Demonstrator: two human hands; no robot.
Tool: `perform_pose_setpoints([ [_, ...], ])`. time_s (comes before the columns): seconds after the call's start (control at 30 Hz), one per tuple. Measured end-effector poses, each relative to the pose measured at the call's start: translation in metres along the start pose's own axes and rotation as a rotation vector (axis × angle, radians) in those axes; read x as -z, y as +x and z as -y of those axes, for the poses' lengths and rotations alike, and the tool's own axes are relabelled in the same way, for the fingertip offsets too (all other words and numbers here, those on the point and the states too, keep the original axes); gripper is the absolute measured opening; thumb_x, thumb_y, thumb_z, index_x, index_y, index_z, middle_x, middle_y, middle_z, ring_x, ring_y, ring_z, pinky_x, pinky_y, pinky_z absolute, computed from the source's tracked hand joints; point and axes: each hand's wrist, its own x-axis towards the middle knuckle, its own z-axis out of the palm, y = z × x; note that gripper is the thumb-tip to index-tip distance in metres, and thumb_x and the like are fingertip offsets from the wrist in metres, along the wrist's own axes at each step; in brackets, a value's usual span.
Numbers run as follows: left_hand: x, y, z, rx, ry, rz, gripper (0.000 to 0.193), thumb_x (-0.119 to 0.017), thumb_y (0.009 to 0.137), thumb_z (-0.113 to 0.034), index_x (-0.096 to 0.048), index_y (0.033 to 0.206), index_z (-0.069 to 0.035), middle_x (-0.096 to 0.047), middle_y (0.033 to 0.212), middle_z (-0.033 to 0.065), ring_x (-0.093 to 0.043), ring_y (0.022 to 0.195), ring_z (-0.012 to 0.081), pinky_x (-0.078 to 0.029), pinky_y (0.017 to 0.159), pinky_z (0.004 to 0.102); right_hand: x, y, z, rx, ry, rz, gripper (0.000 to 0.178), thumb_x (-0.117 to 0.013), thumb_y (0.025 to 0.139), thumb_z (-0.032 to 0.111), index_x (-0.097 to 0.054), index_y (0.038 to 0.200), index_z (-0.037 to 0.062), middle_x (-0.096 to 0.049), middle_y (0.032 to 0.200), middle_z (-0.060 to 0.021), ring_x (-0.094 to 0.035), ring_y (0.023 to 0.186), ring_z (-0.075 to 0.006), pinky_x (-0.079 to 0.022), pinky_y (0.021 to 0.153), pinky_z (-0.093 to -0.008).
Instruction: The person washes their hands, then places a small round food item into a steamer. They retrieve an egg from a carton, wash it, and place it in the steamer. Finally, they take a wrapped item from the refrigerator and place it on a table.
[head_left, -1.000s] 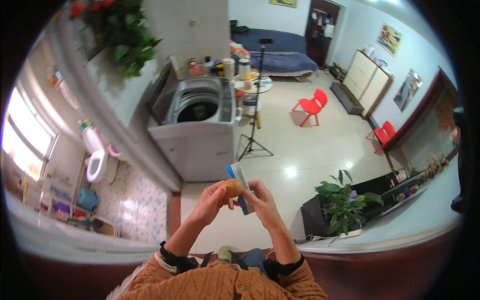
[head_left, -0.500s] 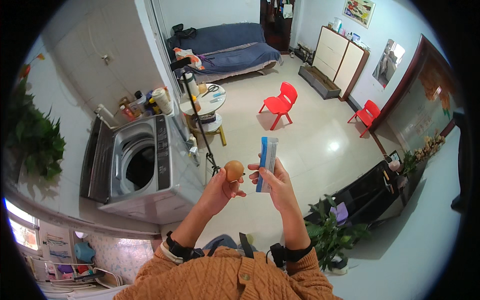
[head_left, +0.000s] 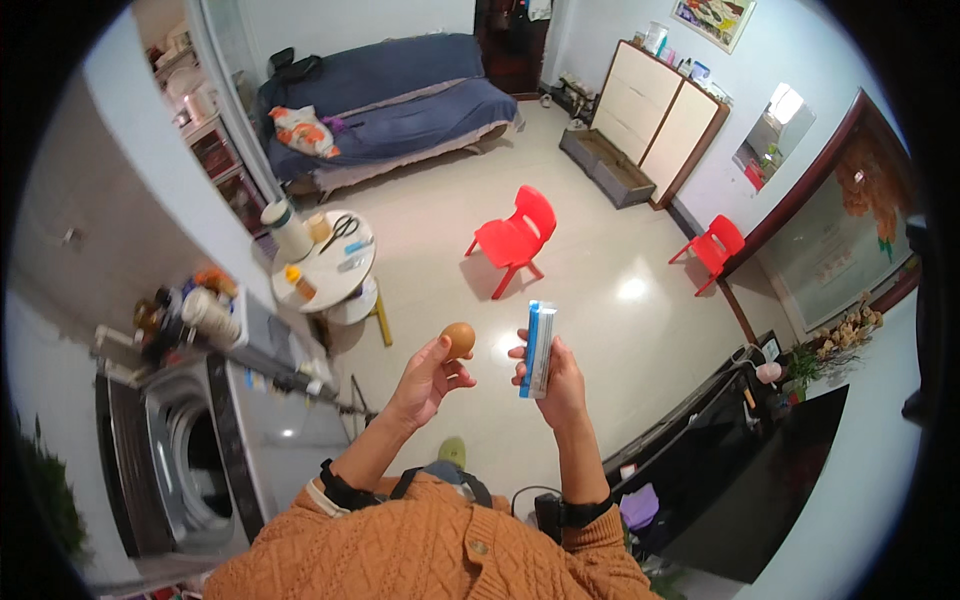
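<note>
Between the fingertips of my left hand (head_left: 424,384) is a brown egg (head_left: 459,341), its rounded top showing above the thumb. My right hand (head_left: 560,384) grips a slim blue-and-white packet (head_left: 538,350), held upright with the thumb on its near side. Egg and packet are apart, at about the same height over the floor. What the packet contains cannot be seen.
Ahead stands a red chair (head_left: 515,240), with another red chair (head_left: 708,252) by the door at right. A round side table (head_left: 335,265) carries scissors (head_left: 338,232) and bottles. The washing machine (head_left: 190,450) is at left, a blue-covered sofa (head_left: 400,100) beyond.
My view has turned and moved forward, so the washing machine now lies lower left and the side table nearer. Both hands keep their hold on the egg and the packet.
</note>
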Motion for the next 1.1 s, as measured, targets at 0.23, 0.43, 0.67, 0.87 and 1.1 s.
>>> perform_pose_setpoints([
  [0.23,0.013,0.210,-0.051,0.044,-0.065,0.036,0.047,-0.056,0.094,-0.043,-0.052,0.118,-0.003,-0.061,0.097,0.0073,-0.062,0.076,0.0141,-0.055,0.074,0.0337,0.025,0.184,0.076,-0.054,-0.105,0.029,0.047,-0.026,0.103,0.031,-0.046,0.130,-0.0026,-0.062,0.093,-0.0087,-0.059,0.074,-0.0132,-0.052,0.071,-0.0295],
  [0.43,0.051,0.362,-0.107,-0.125,-0.113,0.011,0.058,-0.058,0.091,-0.049,-0.051,0.124,-0.002,-0.059,0.119,0.0119,-0.064,0.081,0.0167,-0.054,0.082,0.0392,0.020,0.399,0.117,-0.090,-0.377,0.234,0.047,-0.046,0.098,0.042,-0.058,0.119,0.0017,-0.060,0.091,-0.0033,-0.054,0.075,-0.0106,-0.048,0.071,-0.0272],
  [0.67,0.113,0.463,-0.210,-0.319,-0.012,-0.177,0.056,-0.058,0.092,-0.047,-0.052,0.129,-0.006,-0.062,0.100,0.0020,-0.061,0.084,0.0118,-0.050,0.085,0.0334,-0.059,0.612,0.106,0.132,-1.022,0.516,0.033,-0.066,0.089,0.022,-0.060,0.112,-0.0007,-0.062,0.085,-0.0064,-0.058,0.073,-0.0148,-0.047,0.064,-0.0292],
  [0.87,0.209,0.533,-0.278,-0.462,-0.094,-0.580,0.043,-0.057,0.095,-0.040,-0.057,0.118,-0.004,-0.059,0.090,0.0005,-0.059,0.073,0.0070,-0.052,0.081,0.0303,-0.144,0.762,0.052,0.286,-1.250,0.809,0.035,-0.074,0.080,0.018,-0.060,0.108,0.0012,-0.064,0.096,-0.0164,-0.064,0.080,-0.0317,-0.051,0.071,-0.0370],
  [1.1,0.328,0.607,-0.385,-0.595,-0.144,-0.748,0.039,-0.055,0.096,-0.038,-0.058,0.115,-0.004,-0.052,0.078,-0.0038,-0.046,0.060,0.0055,-0.052,0.076,0.0327,-0.259,0.927,-0.004,0.190,-1.351,1.129,0.031,-0.071,0.083,0.018,-0.061,0.108,0.0028,-0.063,0.084,-0.0117,-0.063,0.071,-0.0242,-0.049,0.065,-0.0325],
])
